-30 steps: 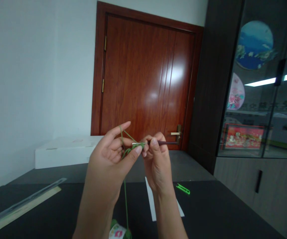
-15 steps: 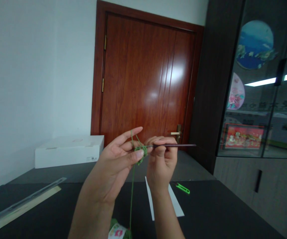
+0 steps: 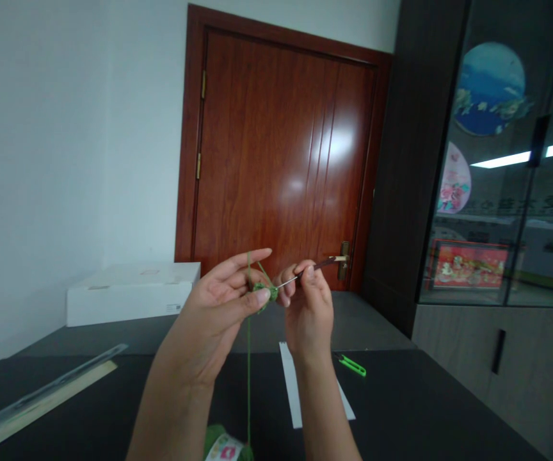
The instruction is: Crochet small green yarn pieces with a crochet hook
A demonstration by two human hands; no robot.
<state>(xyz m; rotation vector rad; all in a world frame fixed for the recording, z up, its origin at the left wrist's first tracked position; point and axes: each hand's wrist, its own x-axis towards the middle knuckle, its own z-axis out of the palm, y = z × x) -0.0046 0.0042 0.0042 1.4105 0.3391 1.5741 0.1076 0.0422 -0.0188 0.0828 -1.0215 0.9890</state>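
Note:
My left hand [image 3: 219,307] is raised in front of me and pinches a small green crochet piece [image 3: 265,294] between thumb and fingers. Green yarn [image 3: 248,371] loops over its index finger and hangs straight down to a green yarn ball [image 3: 223,447] with a paper label at the bottom edge. My right hand [image 3: 308,307] is closed on a dark-handled crochet hook [image 3: 312,267], whose metal tip meets the green piece. The hook's handle tilts up to the right.
A dark table [image 3: 425,410] lies below, with a white paper strip [image 3: 292,390], a small green clipper [image 3: 352,365] and a long ruler [image 3: 41,397] at the left. A white box [image 3: 127,291] sits by the wall. A brown door [image 3: 281,153] and a glass cabinet [image 3: 502,179] stand behind.
The hook went from level to tilted up at the right, and my right hand drew closer to the left. The yarn strand shifted slightly left.

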